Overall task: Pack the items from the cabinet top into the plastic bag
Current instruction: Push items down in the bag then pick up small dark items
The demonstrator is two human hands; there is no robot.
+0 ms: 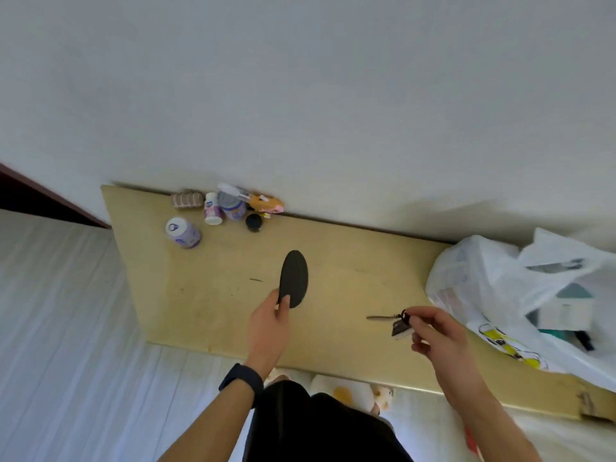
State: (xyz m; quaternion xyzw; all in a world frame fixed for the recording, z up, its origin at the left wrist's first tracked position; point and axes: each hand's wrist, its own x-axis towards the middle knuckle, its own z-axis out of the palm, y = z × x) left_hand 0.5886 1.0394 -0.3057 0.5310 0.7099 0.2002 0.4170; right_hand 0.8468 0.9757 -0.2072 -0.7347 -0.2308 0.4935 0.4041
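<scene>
At frame centre, my left hand [266,325] pinches the near end of a black oval pad [294,276] over the tan counter [206,295]. To its right, my right hand [433,331] pinches a small keychain [400,323]. The white plastic bag [483,278] sits at the frame's right edge, and bottles [213,208] cluster upper left.

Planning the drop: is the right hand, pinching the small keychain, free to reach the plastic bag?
Probably yes: the plastic bag sits just beside the right hand, only bare cabinet top between them.
</scene>
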